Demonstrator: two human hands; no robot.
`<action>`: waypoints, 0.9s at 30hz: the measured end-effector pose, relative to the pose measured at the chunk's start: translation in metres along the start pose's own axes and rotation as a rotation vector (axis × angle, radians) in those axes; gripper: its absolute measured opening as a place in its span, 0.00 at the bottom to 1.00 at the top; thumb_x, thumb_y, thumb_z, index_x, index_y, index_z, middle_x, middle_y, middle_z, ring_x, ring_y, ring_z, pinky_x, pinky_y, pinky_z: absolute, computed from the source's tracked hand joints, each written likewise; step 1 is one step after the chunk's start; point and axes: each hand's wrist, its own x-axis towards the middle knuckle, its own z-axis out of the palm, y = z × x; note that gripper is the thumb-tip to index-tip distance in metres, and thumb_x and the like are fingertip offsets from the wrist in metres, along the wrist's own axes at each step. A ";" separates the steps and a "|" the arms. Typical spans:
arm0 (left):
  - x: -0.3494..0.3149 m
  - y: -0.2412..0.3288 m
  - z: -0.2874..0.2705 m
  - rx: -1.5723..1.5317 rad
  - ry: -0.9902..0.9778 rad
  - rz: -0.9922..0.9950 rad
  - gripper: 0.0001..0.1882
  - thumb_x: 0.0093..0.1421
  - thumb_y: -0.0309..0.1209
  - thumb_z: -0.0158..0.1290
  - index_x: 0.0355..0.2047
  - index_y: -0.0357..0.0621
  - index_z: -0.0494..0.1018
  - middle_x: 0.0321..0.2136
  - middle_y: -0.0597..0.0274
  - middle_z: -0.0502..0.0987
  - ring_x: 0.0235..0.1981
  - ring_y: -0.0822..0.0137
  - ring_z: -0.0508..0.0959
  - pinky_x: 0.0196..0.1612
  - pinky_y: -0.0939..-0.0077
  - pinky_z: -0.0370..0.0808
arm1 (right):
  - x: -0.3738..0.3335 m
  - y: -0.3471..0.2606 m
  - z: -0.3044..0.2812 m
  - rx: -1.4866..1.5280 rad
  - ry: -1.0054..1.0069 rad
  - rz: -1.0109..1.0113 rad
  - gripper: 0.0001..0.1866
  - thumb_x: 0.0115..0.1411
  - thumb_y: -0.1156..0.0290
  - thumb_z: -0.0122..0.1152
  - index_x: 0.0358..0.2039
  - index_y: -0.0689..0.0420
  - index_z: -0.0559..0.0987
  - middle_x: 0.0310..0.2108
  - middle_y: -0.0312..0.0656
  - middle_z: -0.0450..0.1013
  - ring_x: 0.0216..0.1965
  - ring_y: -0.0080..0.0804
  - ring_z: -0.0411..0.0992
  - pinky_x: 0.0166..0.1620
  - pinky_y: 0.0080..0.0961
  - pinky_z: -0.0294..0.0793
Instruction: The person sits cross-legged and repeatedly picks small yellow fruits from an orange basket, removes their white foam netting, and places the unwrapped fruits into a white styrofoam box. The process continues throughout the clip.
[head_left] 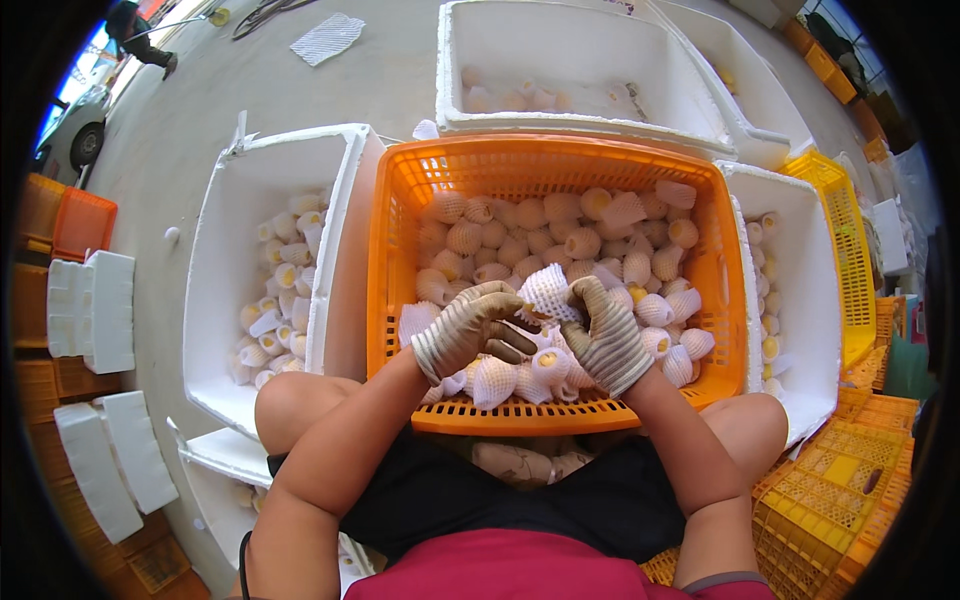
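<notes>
A round fruit in a white foam net sleeve (546, 292) is held up between my two gloved hands, above the orange crate (550, 425). A bit of its yellowish-brown skin shows at the lower edge of the net. My right hand (606, 335) grips the sleeve's right side with thumb and fingers. My left hand (478, 325) has curled fingers at the fruit's lower left, the fingertips against it and the lower fingers slightly apart. Beneath both hands lie many more netted fruits (495, 382), several with yellow skin showing at the sleeve openings.
White foam boxes with netted fruit stand left (345, 250), right (815, 300) and beyond (590, 45) the crate. Yellow crates (815, 520) are stacked at my lower right. White foam pieces (110, 310) and orange crates (85, 222) line the left side. A person (140, 40) walks at the far left.
</notes>
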 end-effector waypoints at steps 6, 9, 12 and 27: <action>-0.003 0.004 0.000 0.020 -0.030 -0.086 0.36 0.62 0.62 0.44 0.50 0.40 0.70 0.40 0.50 0.78 0.29 0.58 0.83 0.27 0.71 0.81 | 0.000 0.001 0.004 -0.032 -0.017 -0.269 0.10 0.53 0.80 0.60 0.37 0.59 0.76 0.38 0.47 0.76 0.37 0.46 0.77 0.38 0.34 0.78; -0.006 0.004 0.005 0.113 0.059 -0.052 0.28 0.63 0.54 0.51 0.46 0.39 0.70 0.37 0.48 0.78 0.26 0.60 0.82 0.25 0.74 0.79 | 0.000 0.004 0.006 -0.178 0.002 -0.389 0.11 0.54 0.82 0.58 0.38 0.58 0.76 0.41 0.49 0.76 0.39 0.46 0.77 0.40 0.36 0.78; -0.009 0.004 0.003 0.124 0.076 -0.033 0.21 0.62 0.44 0.56 0.41 0.37 0.69 0.33 0.48 0.77 0.27 0.59 0.83 0.27 0.73 0.81 | 0.004 0.003 0.005 -0.225 -0.003 -0.490 0.12 0.53 0.80 0.60 0.39 0.59 0.76 0.42 0.50 0.76 0.39 0.48 0.76 0.41 0.36 0.78; -0.002 -0.021 0.012 0.479 0.232 0.233 0.26 0.57 0.24 0.56 0.57 0.33 0.65 0.38 0.55 0.80 0.32 0.71 0.81 0.34 0.78 0.80 | 0.003 -0.023 0.018 0.145 -0.012 0.158 0.22 0.51 0.58 0.70 0.38 0.61 0.74 0.31 0.49 0.76 0.33 0.42 0.76 0.38 0.33 0.75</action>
